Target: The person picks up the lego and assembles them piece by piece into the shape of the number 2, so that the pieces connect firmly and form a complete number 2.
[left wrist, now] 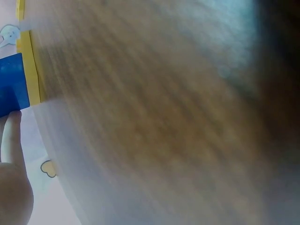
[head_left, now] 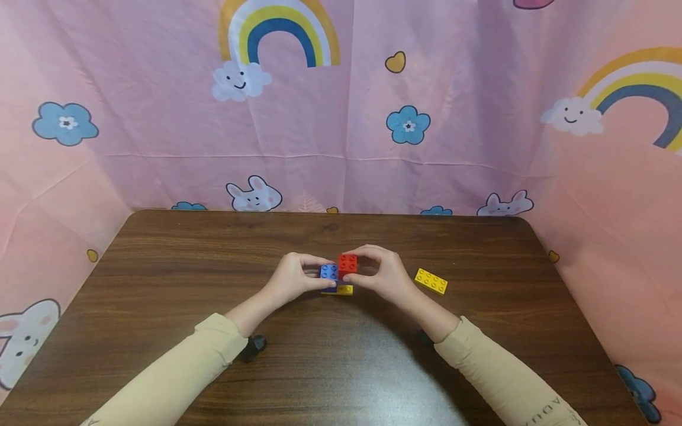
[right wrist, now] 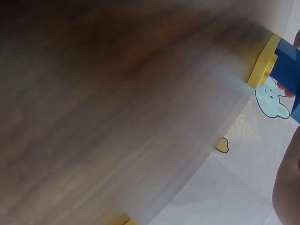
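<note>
My left hand (head_left: 288, 274) pinches a blue toy building brick (head_left: 328, 272) between thumb and fingers. The brick stands on a thin yellow studded plate (head_left: 345, 290) on the table; in the left wrist view, blue brick (left wrist: 13, 86) and yellow plate (left wrist: 32, 70) meet side to side. My right hand (head_left: 386, 273) grips a red four-stud brick (head_left: 348, 266) close beside the blue one, above the plate's right half. In the right wrist view a blue edge (right wrist: 296, 111) shows near the fingers, next to the blue brick (right wrist: 285, 66) on its plate (right wrist: 263, 63).
Another yellow studded plate (head_left: 431, 281) lies on the brown wooden table (head_left: 186, 266), right of my right hand. A dark object (head_left: 253, 348) shows beside the left sleeve. Pink printed cloth (head_left: 341, 177) hangs behind the table and along both sides.
</note>
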Available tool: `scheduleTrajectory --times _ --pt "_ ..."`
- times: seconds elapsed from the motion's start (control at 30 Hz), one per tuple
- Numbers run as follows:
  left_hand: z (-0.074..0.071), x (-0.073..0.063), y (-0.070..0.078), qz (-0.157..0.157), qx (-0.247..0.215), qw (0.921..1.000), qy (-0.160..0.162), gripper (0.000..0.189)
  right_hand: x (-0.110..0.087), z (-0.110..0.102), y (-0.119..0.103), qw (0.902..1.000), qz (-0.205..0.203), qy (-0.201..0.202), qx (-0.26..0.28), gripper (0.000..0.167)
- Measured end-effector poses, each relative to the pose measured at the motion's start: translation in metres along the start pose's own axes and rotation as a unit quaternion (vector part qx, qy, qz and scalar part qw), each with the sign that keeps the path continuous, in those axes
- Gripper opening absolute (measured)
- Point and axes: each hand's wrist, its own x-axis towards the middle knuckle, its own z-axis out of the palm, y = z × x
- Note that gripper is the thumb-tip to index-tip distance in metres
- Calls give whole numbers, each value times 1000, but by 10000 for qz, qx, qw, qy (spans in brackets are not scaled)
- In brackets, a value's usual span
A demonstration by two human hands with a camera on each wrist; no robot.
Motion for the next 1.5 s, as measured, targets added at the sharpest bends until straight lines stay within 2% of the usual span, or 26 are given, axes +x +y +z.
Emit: scheduleTrajectory --times 0.17,0.37,0.47,0.77,1.2,1.5 --pt "0 0 1 29 -16 10000 -7 38 1 -2 -2 9999 56 -88 -123 40" --pt "1 1 0 -74 -25 10000 31 38 3 -1 -6 9969 -103 -56 -772 38" --pt "1 0 1 -110 20 9999 51 38 2 1 -7 9955 -171 -12 -927 38" --pt "0 -1 3 -142 60 9999 25 38 -1 5 -5 9959 -220 111 -875 39" --pt "-2 -1 6 -116 260 9996 1 39 -3 3 0 9948 -37 -26 -1014 38" --pt "-1 -1 8 -33 354 9994 -46 39 -4 0 3 9949 -103 -105 -997 38"
